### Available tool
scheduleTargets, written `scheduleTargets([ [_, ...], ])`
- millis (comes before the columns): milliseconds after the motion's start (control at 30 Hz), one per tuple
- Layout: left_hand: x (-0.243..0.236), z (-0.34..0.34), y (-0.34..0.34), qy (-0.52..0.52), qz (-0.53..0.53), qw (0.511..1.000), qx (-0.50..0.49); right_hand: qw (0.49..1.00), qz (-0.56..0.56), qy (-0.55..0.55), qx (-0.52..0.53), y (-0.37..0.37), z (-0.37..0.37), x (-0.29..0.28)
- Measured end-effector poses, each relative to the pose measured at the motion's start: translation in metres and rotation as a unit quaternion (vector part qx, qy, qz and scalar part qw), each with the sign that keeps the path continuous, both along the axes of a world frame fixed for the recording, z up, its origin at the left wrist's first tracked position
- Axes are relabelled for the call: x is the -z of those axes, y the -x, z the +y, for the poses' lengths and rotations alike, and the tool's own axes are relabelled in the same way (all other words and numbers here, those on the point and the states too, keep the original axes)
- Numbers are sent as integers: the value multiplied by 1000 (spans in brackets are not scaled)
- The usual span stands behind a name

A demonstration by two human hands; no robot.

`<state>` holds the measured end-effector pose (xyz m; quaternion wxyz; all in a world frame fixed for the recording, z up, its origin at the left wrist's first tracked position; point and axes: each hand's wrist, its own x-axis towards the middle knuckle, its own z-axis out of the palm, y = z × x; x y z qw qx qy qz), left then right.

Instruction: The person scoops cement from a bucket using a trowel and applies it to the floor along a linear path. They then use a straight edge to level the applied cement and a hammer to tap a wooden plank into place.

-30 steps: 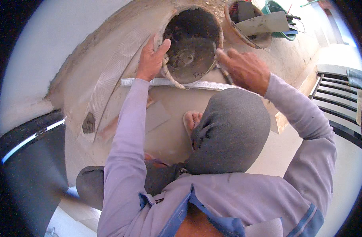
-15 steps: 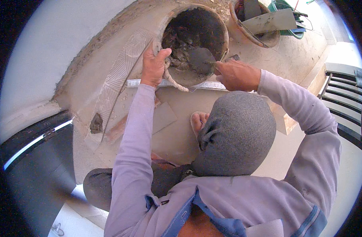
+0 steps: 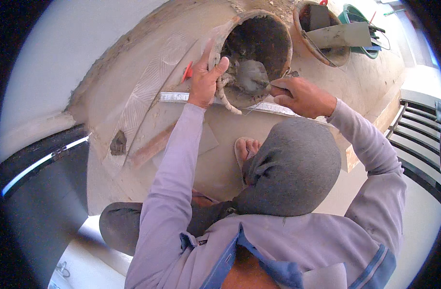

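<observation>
Along the left side, a broad white wall (image 3: 66, 67) is seen, its rough lower edge met by a dusty beige floor (image 3: 367, 91). At the far right, a black slatted frame (image 3: 418, 126) is partly cut off by the rim of the view. Near the top, above the person's grey-clad knee (image 3: 297, 168), a large mortar-stained bucket (image 3: 279, 43) is set on the floor. To its right, another brown bucket (image 3: 342, 59) is crossed by a flat pale board (image 3: 343, 36), and a green bucket (image 3: 346, 15) is placed just beyond. A long metal straightedge (image 3: 174, 97) is partly hidden by the large bucket.

The left side of the large bucket's rim is gripped by the left hand (image 3: 206, 79), with the thumb laid over the edge. A trowel (image 3: 252, 76) is held by the right hand (image 3: 304, 96), closed around a handle mostly covered by the fingers; its blade is kept inside the bucket's mouth, beside dark grey mix (image 3: 233, 67). Below the left thumb, a rope (image 3: 223, 98) is hung. Just left of that hand, a small red piece (image 3: 187, 72) is seen.
</observation>
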<state>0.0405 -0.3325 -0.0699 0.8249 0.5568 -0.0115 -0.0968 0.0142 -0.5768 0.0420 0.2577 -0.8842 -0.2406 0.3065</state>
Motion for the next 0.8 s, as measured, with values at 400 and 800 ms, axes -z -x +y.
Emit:
scheduleTargets([
  [400, -13, 5, -5, 191, 96, 976, -41, 921, 273, -174, 215, 17, -48, -4],
  [800, 36, -42, -8, 375, 163, 910, -71, 916, 211, -179, 289, 9, -85, -43],
])
